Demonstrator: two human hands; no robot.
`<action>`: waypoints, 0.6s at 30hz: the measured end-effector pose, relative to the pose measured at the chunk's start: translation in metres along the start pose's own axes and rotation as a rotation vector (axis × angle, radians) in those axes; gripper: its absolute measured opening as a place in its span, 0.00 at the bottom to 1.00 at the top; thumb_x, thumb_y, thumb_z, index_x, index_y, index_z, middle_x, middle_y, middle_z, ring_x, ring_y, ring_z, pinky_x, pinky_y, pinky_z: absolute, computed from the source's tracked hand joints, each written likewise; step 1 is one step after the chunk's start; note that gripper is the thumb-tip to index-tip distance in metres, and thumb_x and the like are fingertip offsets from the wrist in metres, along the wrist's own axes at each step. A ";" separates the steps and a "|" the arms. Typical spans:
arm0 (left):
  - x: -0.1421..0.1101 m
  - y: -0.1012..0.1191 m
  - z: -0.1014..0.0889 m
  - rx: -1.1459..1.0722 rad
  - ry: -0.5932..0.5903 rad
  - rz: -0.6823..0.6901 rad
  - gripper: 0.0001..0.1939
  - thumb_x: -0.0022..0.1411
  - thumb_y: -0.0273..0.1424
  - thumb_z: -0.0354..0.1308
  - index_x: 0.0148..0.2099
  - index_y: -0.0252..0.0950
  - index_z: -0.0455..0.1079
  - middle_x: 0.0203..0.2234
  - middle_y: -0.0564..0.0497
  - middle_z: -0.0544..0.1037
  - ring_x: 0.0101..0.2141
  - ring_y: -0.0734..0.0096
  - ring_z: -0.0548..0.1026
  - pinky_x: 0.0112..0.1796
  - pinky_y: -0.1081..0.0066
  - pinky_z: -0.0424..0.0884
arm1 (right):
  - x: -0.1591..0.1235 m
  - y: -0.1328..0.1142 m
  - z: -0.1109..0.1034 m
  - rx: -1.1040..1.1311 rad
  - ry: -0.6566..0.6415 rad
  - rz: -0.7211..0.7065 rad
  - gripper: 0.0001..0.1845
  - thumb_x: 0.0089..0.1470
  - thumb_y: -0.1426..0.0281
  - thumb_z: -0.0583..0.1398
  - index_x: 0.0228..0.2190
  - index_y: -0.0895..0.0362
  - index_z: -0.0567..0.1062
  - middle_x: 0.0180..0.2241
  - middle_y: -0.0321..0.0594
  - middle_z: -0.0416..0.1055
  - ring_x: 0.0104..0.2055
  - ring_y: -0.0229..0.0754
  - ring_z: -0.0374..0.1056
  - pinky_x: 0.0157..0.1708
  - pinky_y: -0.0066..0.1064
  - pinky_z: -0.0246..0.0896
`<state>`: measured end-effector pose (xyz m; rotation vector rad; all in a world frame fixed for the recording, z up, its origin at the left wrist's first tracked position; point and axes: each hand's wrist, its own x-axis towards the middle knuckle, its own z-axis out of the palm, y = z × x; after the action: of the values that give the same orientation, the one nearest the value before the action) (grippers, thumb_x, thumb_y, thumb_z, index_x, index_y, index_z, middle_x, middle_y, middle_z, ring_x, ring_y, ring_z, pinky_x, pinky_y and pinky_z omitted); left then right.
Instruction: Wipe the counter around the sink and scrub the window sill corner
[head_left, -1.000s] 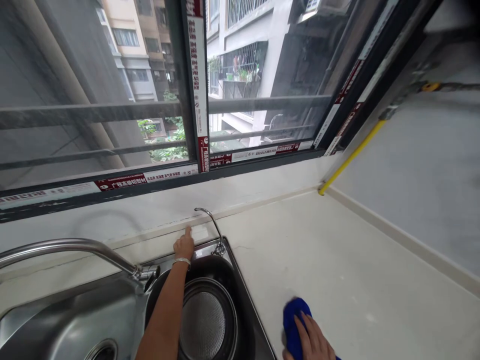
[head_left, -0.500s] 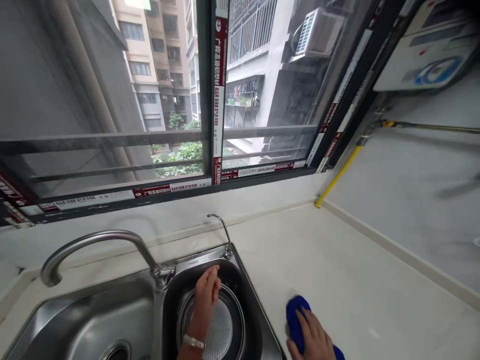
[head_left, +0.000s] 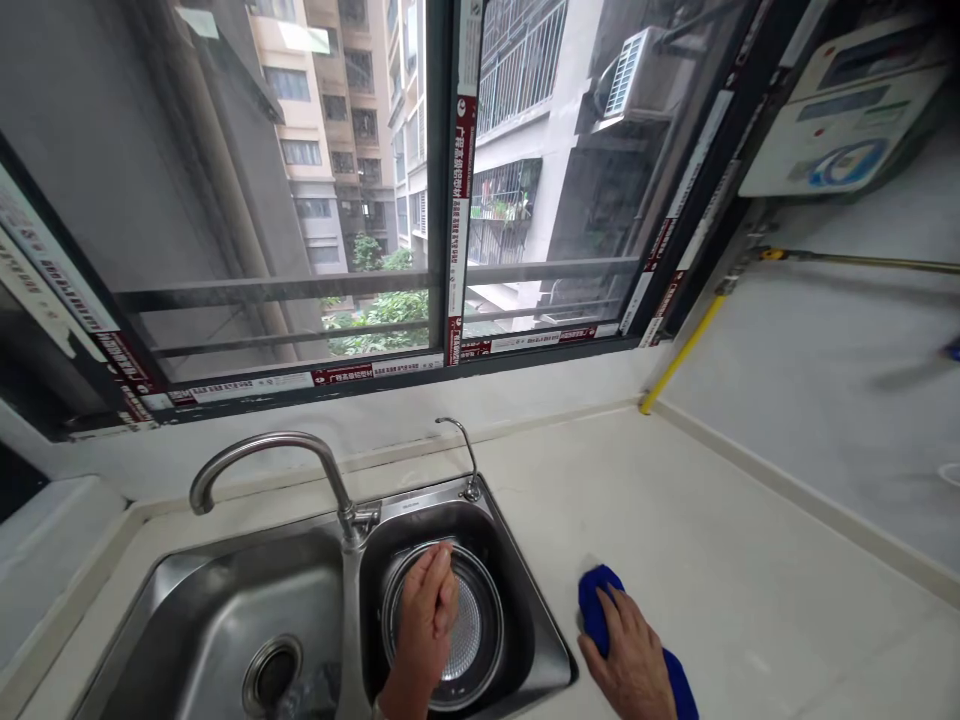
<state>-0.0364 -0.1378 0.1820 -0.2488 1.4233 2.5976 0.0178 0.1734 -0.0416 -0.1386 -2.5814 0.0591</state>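
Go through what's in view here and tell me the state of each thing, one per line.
left hand: fingers curled, over the strainer basket
strainer basket: seated in the small sink basin
right hand: flat, pressing on the blue cloth
blue cloth: bunched on the countertop
tall faucet: no water seen at its spout
small faucet: no water running
window: shut

Blue cloth (head_left: 600,605), silver perforated strainer (head_left: 476,625), steel-grey sink (head_left: 217,610), cream countertop (head_left: 675,520), yellow pipe (head_left: 679,355).

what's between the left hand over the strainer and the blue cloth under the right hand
In the head view, only the steel sink's right rim and a bare strip of pale stone countertop lie between the left hand and the blue cloth under the right hand.
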 end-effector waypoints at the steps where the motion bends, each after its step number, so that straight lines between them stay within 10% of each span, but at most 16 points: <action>1: -0.005 0.003 0.001 -0.035 0.003 -0.024 0.20 0.50 0.47 0.67 0.31 0.38 0.65 0.15 0.65 0.57 0.15 0.89 0.44 0.17 0.76 0.40 | 0.000 -0.001 -0.001 0.004 -0.003 0.008 0.33 0.61 0.57 0.51 0.63 0.58 0.56 0.63 0.54 0.60 0.65 0.58 0.57 0.57 0.51 0.62; 18: -0.050 0.006 -0.026 -0.553 0.018 -0.239 0.21 0.39 0.32 0.77 0.33 0.33 0.71 0.14 0.67 0.57 0.14 0.94 0.47 0.13 0.87 0.47 | -0.004 -0.004 -0.003 0.037 -0.020 0.062 0.34 0.60 0.55 0.46 0.61 0.61 0.60 0.62 0.56 0.61 0.65 0.61 0.57 0.56 0.54 0.62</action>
<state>0.0125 -0.1661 0.1839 -0.4767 0.5990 2.7219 0.0226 0.1693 -0.0411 -0.2053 -2.5946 0.1318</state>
